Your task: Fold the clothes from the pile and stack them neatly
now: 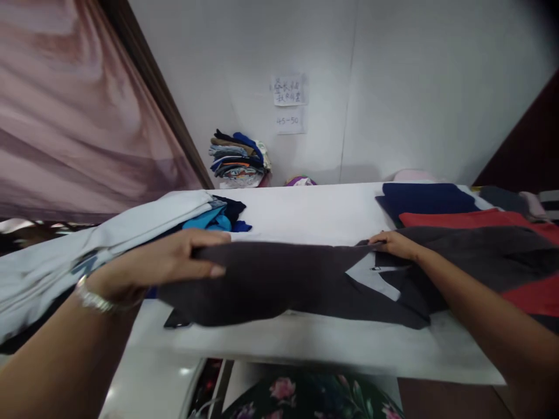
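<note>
A dark grey garment (271,279) with a pale grey patch and a small label near its right end stretches between my two hands over the white table. My left hand (187,259) grips its left end, thumb in front and fingers behind the cloth. At the upper right edge, near the pale patch, my right hand (395,243) has its fingers closed on the fabric. Part of the dark cloth runs on to the right behind my right forearm. A small black item (175,319) shows below the garment's left end; I cannot tell what it is.
White and blue garments (144,227) are heaped at the left. Red (463,219), navy (430,198) and grey clothes lie at the right. A folded clothes stack (240,160) stands at the back against the wall with paper notes (290,90). The white table's (305,343) front edge is near me.
</note>
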`<action>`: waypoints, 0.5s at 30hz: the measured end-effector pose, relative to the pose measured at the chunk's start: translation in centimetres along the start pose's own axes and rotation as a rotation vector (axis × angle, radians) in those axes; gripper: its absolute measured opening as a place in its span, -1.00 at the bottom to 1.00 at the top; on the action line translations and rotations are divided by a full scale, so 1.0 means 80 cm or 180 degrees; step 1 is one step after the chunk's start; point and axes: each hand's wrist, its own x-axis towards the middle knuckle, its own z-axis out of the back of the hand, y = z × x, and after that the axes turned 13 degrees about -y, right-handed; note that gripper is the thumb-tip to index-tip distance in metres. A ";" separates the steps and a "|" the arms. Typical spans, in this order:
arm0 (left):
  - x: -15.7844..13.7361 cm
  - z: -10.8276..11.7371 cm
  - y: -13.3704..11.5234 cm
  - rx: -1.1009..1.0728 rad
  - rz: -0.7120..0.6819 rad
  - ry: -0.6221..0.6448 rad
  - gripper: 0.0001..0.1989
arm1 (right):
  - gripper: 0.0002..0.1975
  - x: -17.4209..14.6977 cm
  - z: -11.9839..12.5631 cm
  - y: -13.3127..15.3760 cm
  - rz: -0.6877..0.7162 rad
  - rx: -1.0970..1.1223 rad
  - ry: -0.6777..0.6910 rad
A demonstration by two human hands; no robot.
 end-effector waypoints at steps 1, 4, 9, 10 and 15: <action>0.023 0.003 0.010 0.0202 0.0249 0.0522 -0.59 | -0.58 0.001 0.001 0.001 -0.0184 0.0168 0.0110; 0.097 -0.008 0.068 0.1038 0.0617 0.0412 -0.61 | -0.54 0.008 -0.001 0.007 -0.0658 0.0601 0.0404; 0.158 -0.078 0.191 0.0755 0.1218 0.0028 -0.78 | -0.51 0.026 -0.006 0.002 -0.0525 0.0275 0.0149; 0.158 -0.091 0.209 0.0593 0.1322 -0.0087 -0.78 | -0.51 0.028 -0.007 -0.003 -0.0452 0.0177 0.0072; 0.144 -0.118 0.254 -0.0157 0.1749 -0.0651 -0.74 | -0.51 0.030 -0.010 -0.032 -0.0304 0.0007 -0.0150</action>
